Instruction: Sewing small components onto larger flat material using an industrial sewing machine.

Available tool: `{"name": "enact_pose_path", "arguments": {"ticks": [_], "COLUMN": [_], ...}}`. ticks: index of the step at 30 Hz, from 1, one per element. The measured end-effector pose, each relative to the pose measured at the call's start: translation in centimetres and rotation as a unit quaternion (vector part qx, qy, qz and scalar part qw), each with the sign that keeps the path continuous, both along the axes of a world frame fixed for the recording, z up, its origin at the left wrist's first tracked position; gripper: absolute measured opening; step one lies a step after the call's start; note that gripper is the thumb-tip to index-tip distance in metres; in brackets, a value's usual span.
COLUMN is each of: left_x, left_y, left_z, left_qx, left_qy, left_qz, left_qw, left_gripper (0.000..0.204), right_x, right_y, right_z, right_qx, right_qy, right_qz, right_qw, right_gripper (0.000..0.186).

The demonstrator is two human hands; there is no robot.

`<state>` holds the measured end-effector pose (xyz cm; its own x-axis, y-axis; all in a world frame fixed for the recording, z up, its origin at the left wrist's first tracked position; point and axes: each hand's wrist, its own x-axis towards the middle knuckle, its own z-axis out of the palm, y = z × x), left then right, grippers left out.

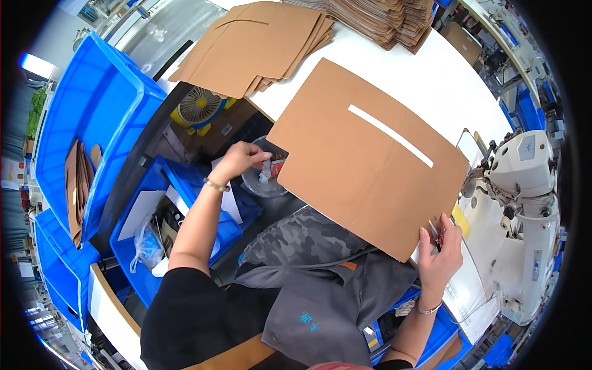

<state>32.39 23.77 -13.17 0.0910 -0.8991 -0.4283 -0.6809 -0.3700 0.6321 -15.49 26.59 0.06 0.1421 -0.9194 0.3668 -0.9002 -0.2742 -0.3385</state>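
Note:
A large flat brown panel [345,160] lies over the near edge of the white table, a corner notch on its left side. Across it runs a long white strip [391,137]; whether this is a slot or tape I cannot tell. My left hand [242,161] is over a round clear bin [266,184] left of the panel, thumb and fingers pinched together; anything in the pinch is too small to make out. My right hand [441,254], by the panel's near right corner, is closed around small thread snips [437,235] with metal blades and a bit of red.
Behind the panel lie a stack of brown panels [259,43] and a thicker pile [382,18]. A white sewing machine [521,179] stands right. On the left are a tall blue crate [92,117], a lower blue bin [126,237] and a yellow-and-blue fan [200,108].

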Motion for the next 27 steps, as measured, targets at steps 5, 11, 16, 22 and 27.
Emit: {"name": "enact_pose_path", "arguments": {"ticks": [5, 11, 16, 22, 27], "left_x": [-5.0, -11.4, -10.6, 4.5, 15.9], "left_y": [0.0, -3.8, -6.6, -11.8, -13.7], "left_z": [9.4, 14.4, 17.3, 23.7, 22.4], "left_qx": [-0.012, -0.312, -0.366, -0.425, -0.36], "left_qy": [0.449, 0.16, 0.245, 0.285, 0.257], "left_qz": [0.02, -0.019, 0.068, 0.251, 0.265], "left_qw": [0.893, 0.936, 0.895, 0.822, 0.857], "left_gripper": [0.054, 0.051, 0.039, 0.021, 0.023], "right_x": [-0.1, 0.2, -0.3, -0.4, -0.3], "right_y": [-0.2, -0.1, 0.2, 0.1, -0.1], "right_z": [0.0, -0.2, -0.3, -0.2, -0.2], "right_qx": [-0.008, -0.017, -0.011, -0.013, -0.011], "right_qy": [-0.004, -0.007, -0.01, -0.014, -0.019], "right_qz": [0.011, 0.019, 0.017, 0.003, 0.004], "right_qw": [1.0, 1.0, 1.0, 1.0, 1.0], "right_gripper": [0.048, 0.049, 0.05, 0.05, 0.05]}}
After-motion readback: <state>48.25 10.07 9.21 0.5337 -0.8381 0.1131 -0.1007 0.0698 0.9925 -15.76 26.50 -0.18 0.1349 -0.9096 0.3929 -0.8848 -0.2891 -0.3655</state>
